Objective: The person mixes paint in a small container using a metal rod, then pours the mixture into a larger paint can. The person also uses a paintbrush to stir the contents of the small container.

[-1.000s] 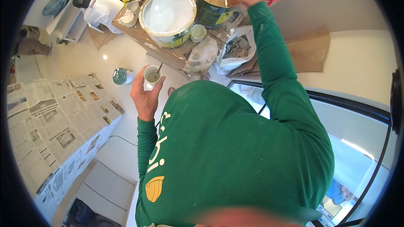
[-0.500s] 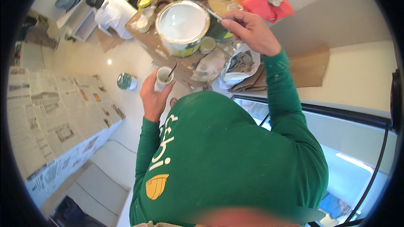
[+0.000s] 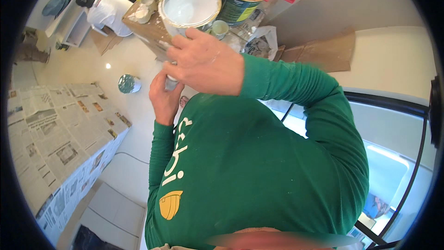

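My left hand (image 3: 164,96) grips a small pale cup (image 3: 170,83), which is mostly hidden by my right hand (image 3: 202,62). My right hand reaches across just above the cup's mouth with curled fingers; what it holds cannot be seen behind them. Beyond both hands, a wooden worktop (image 3: 146,31) carries a big pail of white paint (image 3: 188,5), partly behind my right hand, and a gold-lidded green can (image 3: 238,9). A small greenish cup (image 3: 219,28) stands beside the pail, among several small open cans and splattered containers.
A person in a white shirt (image 3: 110,7) bends at shelves (image 3: 74,28). A small pail (image 3: 129,84) stands on the floor. A newspaper-covered surface (image 3: 60,134) is at left. A bag of scraps (image 3: 261,45), cardboard (image 3: 323,52) and a black-framed glass panel (image 3: 386,171) are at right.
My right hand has come down and leftward from the gold-lidded can to over the cup in my left hand. The pale stick it held earlier is hidden now.
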